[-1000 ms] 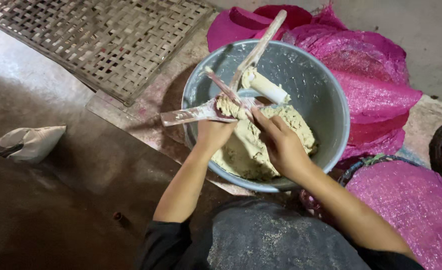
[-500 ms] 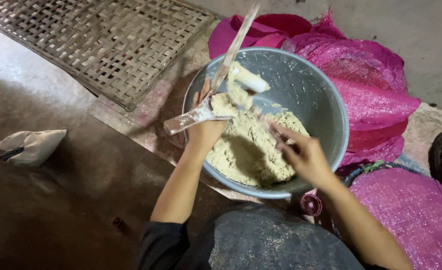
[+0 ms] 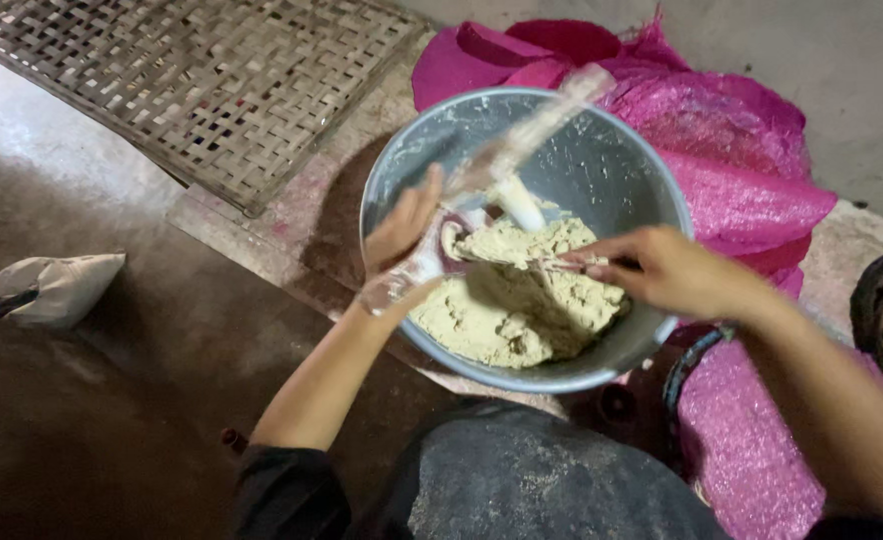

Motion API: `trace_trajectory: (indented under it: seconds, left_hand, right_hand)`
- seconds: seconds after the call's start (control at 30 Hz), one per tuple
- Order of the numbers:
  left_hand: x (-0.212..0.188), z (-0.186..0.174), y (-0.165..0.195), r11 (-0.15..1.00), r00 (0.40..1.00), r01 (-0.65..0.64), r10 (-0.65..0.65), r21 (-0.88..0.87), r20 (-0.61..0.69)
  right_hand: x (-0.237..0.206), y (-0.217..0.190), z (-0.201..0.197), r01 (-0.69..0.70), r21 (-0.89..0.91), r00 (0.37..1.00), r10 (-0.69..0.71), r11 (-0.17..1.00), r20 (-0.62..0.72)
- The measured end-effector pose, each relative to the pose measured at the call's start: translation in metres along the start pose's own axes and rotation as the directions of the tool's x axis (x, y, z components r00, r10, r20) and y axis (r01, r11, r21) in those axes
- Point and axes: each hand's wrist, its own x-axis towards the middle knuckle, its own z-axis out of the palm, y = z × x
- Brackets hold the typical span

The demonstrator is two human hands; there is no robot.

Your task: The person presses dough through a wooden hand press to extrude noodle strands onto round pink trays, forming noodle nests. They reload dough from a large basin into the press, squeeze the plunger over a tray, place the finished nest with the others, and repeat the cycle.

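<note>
Metal gave the bowl (image 3: pixel 652 190) its grey sheen, and a mound of pale, crumbly dough (image 3: pixel 517 300) was heaped in its near half. A clear plastic bag (image 3: pixel 462 215), blurred with motion, was gripped in the left hand (image 3: pixel 402 235) at the bowl's left rim, fingers wrapped round it, seemingly so its mouth was tipped over the dough. The right hand (image 3: pixel 667 270) was stretched across from the bowl's right rim, fingers pinched together on a thin, dough-smeared end above the mound; what exactly was pinched could not be told. Pink woven sacks (image 3: pixel 752 170) were spread behind and right of the bowl, a woven bamboo mat (image 3: pixel 192 90) lay beyond its left, and a white cloth bundle (image 3: pixel 47 290) farther left.
</note>
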Motion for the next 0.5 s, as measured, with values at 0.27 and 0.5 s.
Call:
trace_trajectory:
  seconds: [0.27,0.5]
  left_hand:
    - [-0.022,0.034,0.005,0.943,0.954,-0.248,0.278,-0.222,0.113]
    - [-0.016,0.016,-0.023,0.925,0.924,-0.379,0.375,-0.036,-0.077]
  right_hand:
    - [-0.014,-0.059,0.024,0.214,-0.786,0.813,-0.551,0.58,-0.185]
    - [-0.066,-0.053,-0.022,-0.049,-0.703,0.972,-0.127,0.709,-0.196]
